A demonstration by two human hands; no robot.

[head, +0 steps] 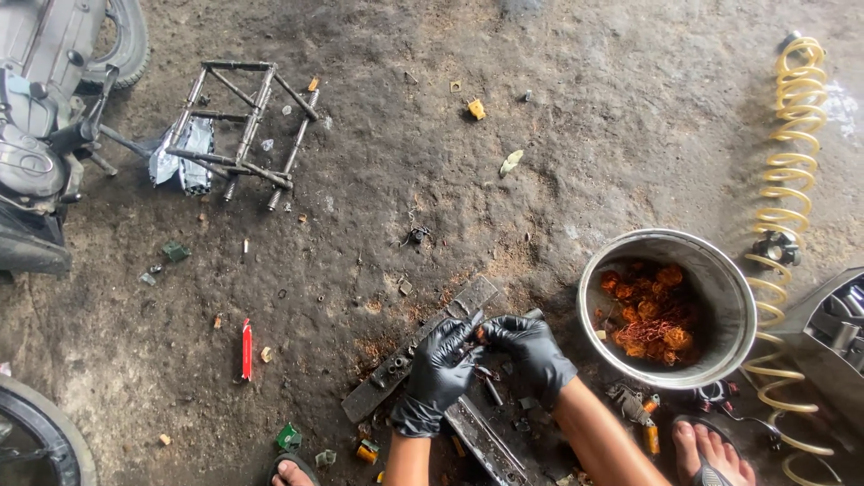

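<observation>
A small dark metal part (pixel 477 335) with reddish strands, too small to identify, is pinched between two black-gloved hands just above a flat metal bar (pixel 423 346) lying diagonally on the dirt floor.

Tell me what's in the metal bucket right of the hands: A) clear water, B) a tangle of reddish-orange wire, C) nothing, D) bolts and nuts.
B: the round metal bucket holds a loose reddish-orange tangle of wire on its bottom, while both black-gloved hands, left hand and right hand, work just to its left over a flat metal bar on the ground.
</observation>
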